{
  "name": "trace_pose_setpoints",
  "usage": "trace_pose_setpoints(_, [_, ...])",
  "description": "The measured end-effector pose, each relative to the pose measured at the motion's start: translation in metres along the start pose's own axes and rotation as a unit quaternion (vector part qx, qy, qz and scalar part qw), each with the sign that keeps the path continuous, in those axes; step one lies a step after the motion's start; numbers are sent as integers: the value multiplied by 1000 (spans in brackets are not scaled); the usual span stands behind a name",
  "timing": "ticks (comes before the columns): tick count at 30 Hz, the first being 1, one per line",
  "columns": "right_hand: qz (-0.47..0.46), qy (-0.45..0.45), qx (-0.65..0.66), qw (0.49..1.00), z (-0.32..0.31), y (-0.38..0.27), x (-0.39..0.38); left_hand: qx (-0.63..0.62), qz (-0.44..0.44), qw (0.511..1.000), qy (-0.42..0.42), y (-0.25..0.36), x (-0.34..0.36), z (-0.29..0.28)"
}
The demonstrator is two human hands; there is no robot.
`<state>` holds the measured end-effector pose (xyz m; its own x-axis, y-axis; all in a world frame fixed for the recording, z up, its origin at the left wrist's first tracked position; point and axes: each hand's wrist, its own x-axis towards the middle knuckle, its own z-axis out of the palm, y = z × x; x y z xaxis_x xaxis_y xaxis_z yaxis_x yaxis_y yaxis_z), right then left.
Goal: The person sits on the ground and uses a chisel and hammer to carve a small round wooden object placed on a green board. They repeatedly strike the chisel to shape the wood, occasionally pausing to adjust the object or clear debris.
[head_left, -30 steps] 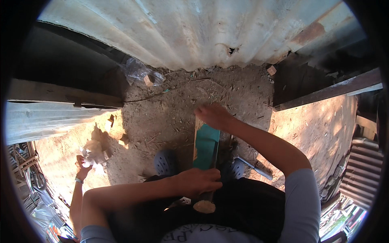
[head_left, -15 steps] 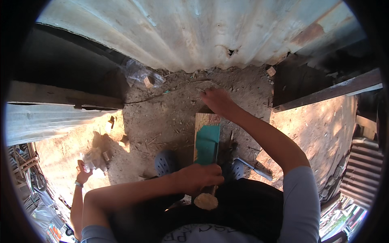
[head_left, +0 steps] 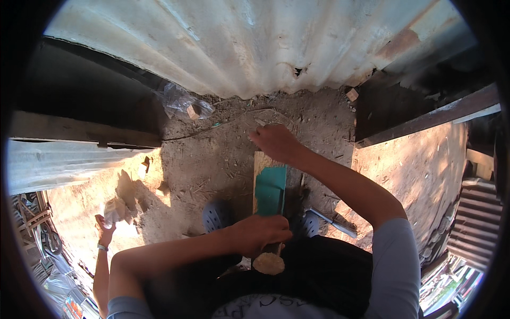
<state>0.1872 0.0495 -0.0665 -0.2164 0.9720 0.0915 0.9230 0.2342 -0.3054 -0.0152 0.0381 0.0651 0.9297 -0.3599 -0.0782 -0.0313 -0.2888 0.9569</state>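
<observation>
A narrow wooden board [head_left: 269, 189] with teal paint and a bare, chipped far end stands between my blue perforated clogs [head_left: 214, 217]. My left hand [head_left: 257, 231] is closed on its near part, just above a pale round wooden end [head_left: 269, 263]; how the two pieces join is hidden. My right hand [head_left: 273, 142] is just beyond the board's far end, fingers curled together; whether they hold anything small is unclear. A long metal tool [head_left: 340, 226] lies beside my right foot.
Corrugated metal [head_left: 249, 37] spans the top, with dark beams [head_left: 425, 114] either side. A crumpled clear plastic sheet [head_left: 178, 101] and wood blocks [head_left: 351, 94] lie on the dirt floor. At left, another person's hand [head_left: 103, 228] touches a pale crumpled bag [head_left: 114, 210]. Corrugated sheets [head_left: 470, 223] are at right.
My right hand lifted off the board's far end toward the top, then came back down and leftward a little. My left hand shifted slightly upward, staying on the board.
</observation>
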Motion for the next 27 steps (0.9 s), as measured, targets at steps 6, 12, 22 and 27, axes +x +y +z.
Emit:
trace_pose_setpoints(6, [-75, -24, -1, 997, 24, -31, -10, 13, 16, 1000, 6, 6, 2, 0])
trace_pose_setpoints(12, [-16, 25, -9, 1000, -7, -14, 12, 11, 17, 1000, 5, 0, 1, 1])
trace_pose_setpoints(22, [19, -13, -48, 999, -14, 28, 9, 11, 5, 1000, -5, 4, 3, -2])
trace_pose_setpoints(27, [-51, -13, 47, 998, 9, -42, -14, -2, 30, 999, 13, 2, -1, 3])
